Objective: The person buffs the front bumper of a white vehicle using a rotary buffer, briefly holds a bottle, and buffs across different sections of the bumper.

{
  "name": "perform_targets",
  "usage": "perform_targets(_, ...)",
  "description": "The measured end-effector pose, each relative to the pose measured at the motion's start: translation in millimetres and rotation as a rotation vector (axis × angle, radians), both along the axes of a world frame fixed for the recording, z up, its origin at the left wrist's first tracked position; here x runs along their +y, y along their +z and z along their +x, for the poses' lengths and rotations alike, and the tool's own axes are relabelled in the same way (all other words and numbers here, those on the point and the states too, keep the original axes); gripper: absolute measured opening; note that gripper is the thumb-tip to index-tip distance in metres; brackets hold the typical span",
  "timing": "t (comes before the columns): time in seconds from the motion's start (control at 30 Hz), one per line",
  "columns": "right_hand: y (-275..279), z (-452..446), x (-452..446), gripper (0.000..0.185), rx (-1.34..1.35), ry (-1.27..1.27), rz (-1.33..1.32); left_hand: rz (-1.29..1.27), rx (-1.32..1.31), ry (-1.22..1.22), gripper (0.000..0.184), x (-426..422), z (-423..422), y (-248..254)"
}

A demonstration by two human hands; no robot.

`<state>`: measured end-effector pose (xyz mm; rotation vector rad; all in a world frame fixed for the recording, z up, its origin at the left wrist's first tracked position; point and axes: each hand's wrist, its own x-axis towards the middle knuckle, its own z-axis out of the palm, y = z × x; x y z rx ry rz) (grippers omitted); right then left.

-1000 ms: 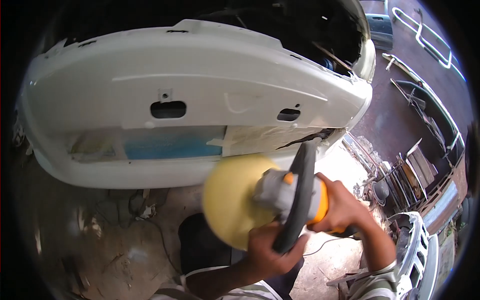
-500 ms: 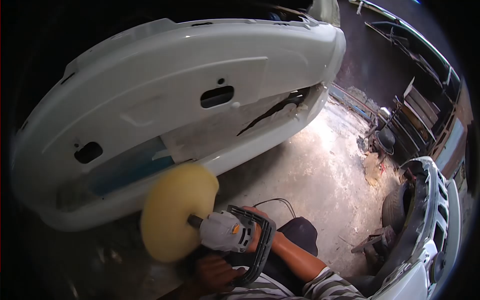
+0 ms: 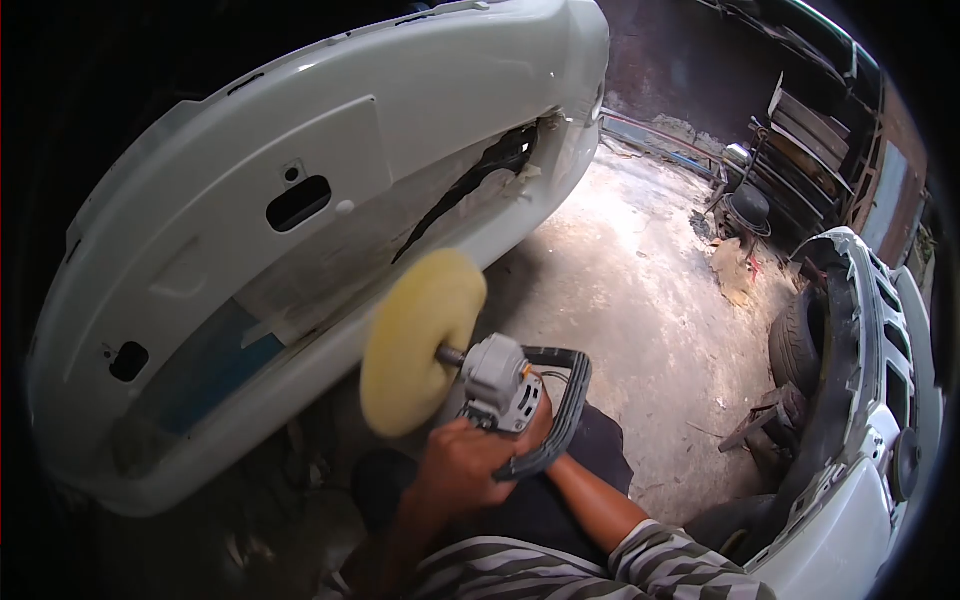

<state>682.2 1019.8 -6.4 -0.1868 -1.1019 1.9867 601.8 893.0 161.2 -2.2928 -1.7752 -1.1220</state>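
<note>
A grey power polisher (image 3: pixel 497 372) with a round yellow pad (image 3: pixel 422 345) is held in front of me. My left hand (image 3: pixel 463 462) is closed around the lower end of its black loop handle (image 3: pixel 572 405). Behind the loop, my right hand (image 3: pixel 540 420) grips the polisher's body; most of its fingers are hidden. The pad faces left, at the lower edge of a large white bumper (image 3: pixel 440 80). Whether it touches the bumper I cannot tell. Blue and pale sheeting (image 3: pixel 235 360) shows in the bumper's long lower opening.
Another white car part (image 3: pixel 880 400) stands at the right, beside a tyre (image 3: pixel 795 345). Farther back are a black bowl (image 3: pixel 748 208) and stacked metal pieces (image 3: pixel 805 150). Concrete floor (image 3: pixel 640 330) lies between the bumper and these parts.
The view has swung to the right, so the bumper appears tilted and farther left. The polisher has turned, its pad now facing left. Both hands still hold it.
</note>
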Motion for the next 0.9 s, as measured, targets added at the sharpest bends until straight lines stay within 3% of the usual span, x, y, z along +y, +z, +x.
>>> perform_targets(0.07,-16.5,12.3,9.7,0.098,-0.348,-0.317,0.289,0.033,0.029,0.028,0.020,23.9,0.4,-0.8)
perform_targets(0.13,-28.1,18.0,21.7,0.089,-0.450,-0.265,0.212,0.089,0.040,0.074,0.018,42.1,3.5,5.7)
perform_targets(0.37,57.4,-29.6,-22.0,0.088,-0.234,-0.020,-0.097,0.123,-0.011,0.068,0.018,31.9,-0.2,5.0)
perform_targets(0.47,82.2,-1.3,-12.7,0.088,-0.139,0.018,-0.281,0.160,-0.015,0.058,0.019,1.8,-3.6,2.3)
perform_targets(0.5,14.2,-14.8,-6.4,0.039,-0.217,-0.148,-0.049,0.136,-0.013,0.079,0.017,-11.3,-4.3,2.7)
perform_targets(0.53,10.1,-6.5,-12.7,0.039,-0.213,-0.173,-0.065,0.113,-0.008,0.095,0.015,-22.7,-4.7,2.7)
perform_targets(0.6,7.6,6.2,-27.0,0.113,-0.206,-0.186,0.529,0.119,-0.012,0.106,0.017,-44.9,-3.9,-1.3)
perform_targets(0.63,-15.5,6.4,-32.5,0.130,-0.243,-0.072,0.493,0.069,-0.015,0.106,0.017,-56.9,-3.0,-1.8)
perform_targets(0.67,-20.2,-0.5,-37.7,0.124,-0.118,-0.139,0.626,0.016,-0.017,0.104,0.018,-66.7,-1.5,-2.3)
perform_targets(0.73,-85.3,-27.3,-44.5,0.118,-0.333,0.398,0.375,-0.045,0.017,0.098,0.018,-78.0,1.9,-4.7)
perform_targets(0.77,-84.0,-25.1,-48.6,0.118,-0.330,0.367,0.351,-0.077,0.044,0.126,0.018,-81.1,3.0,-5.4)
perform_targets(0.87,-45.6,-11.8,-46.5,0.115,-0.334,0.091,0.609,-0.154,0.025,0.118,0.028,-78.7,8.8,-4.0)
perform_targets(0.9,-30.6,-9.4,-44.1,0.114,-0.333,0.004,0.697,-0.130,0.004,0.110,0.019,-73.5,9.3,-6.2)
